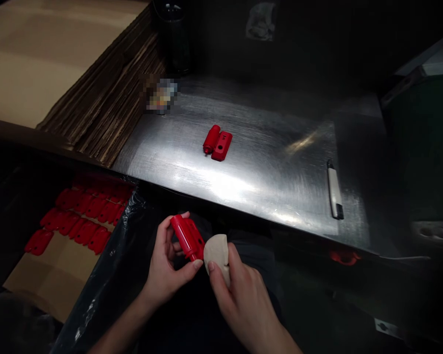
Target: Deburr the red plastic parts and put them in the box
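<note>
My left hand [166,270] grips a glossy red plastic part [186,237], with the thumb at its lower end and fingers behind it. My right hand [241,290] pinches a pale, rounded pad [217,254] between thumb and fingers. The pad's left edge meets the lower right side of the red part. On the metal table [265,172], beyond both hands, lies another red piece [217,142], made up of a cylinder beside a flat plate with a hole.
Several red parts [85,231] lie in rows on cardboard in a plastic-lined box at the left. Stacked cardboard [107,93] rises at the upper left. A black-and-white marker [334,191] rests near the table's right side.
</note>
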The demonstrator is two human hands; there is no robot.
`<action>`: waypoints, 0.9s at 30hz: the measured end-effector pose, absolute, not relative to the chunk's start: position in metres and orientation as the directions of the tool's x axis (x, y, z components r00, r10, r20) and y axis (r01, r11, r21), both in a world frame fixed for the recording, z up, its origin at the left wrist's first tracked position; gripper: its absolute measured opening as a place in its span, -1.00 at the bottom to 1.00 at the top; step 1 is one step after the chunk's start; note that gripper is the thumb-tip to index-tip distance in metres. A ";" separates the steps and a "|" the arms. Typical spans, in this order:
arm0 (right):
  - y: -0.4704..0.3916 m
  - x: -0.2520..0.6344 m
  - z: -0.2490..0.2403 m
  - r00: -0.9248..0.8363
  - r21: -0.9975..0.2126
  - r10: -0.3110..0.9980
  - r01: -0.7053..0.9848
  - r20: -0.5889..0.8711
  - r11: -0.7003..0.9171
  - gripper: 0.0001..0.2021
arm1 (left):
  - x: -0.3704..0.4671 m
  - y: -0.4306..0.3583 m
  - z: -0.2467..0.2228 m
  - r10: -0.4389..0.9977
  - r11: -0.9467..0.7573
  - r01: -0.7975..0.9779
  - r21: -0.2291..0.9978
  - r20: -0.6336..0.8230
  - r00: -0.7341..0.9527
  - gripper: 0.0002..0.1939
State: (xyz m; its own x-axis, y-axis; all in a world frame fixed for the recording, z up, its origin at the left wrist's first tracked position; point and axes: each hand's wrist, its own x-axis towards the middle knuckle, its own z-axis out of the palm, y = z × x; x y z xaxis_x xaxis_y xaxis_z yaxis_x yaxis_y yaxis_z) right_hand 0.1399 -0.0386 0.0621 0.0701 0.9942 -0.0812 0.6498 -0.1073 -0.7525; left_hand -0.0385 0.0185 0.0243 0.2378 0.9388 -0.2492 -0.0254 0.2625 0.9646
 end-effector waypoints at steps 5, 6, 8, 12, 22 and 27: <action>-0.034 0.142 0.060 0.084 -0.756 0.992 0.643 -0.091 -0.124 -0.88 | -0.041 0.018 0.017 0.948 0.246 -0.059 0.968 -0.227 0.222 -0.03; -0.034 0.142 0.059 0.087 -0.755 0.992 0.644 -0.089 -0.125 -0.88 | -0.041 0.017 0.016 0.949 0.243 -0.063 0.968 -0.224 0.220 -0.03; -0.034 0.142 0.059 0.088 -0.753 0.992 0.647 -0.085 -0.122 -0.88 | -0.041 0.018 0.015 0.950 0.243 -0.065 0.968 -0.225 0.216 -0.02; -0.032 0.142 0.062 0.069 -0.759 0.993 0.641 -0.093 -0.115 -0.89 | -0.040 0.020 0.018 0.945 0.261 -0.039 0.965 -0.247 0.216 -0.02; -0.032 0.143 0.059 0.077 -0.757 0.993 0.643 -0.085 -0.115 -0.89 | -0.039 0.021 0.022 0.941 0.255 -0.015 0.967 -0.245 0.232 -0.03; -0.032 0.146 0.058 0.094 -0.753 0.993 0.648 -0.074 -0.117 -0.89 | -0.039 0.021 0.023 0.942 0.244 -0.026 0.969 -0.231 0.244 -0.03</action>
State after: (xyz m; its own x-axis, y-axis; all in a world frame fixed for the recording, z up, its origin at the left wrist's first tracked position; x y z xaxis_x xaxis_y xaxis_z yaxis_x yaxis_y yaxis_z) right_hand 0.1458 -0.0317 0.0581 0.0942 0.9928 -0.0739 0.6479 -0.1174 -0.7527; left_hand -0.0386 0.0209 0.0229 0.2440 0.9420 -0.2307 -0.0259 0.2441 0.9694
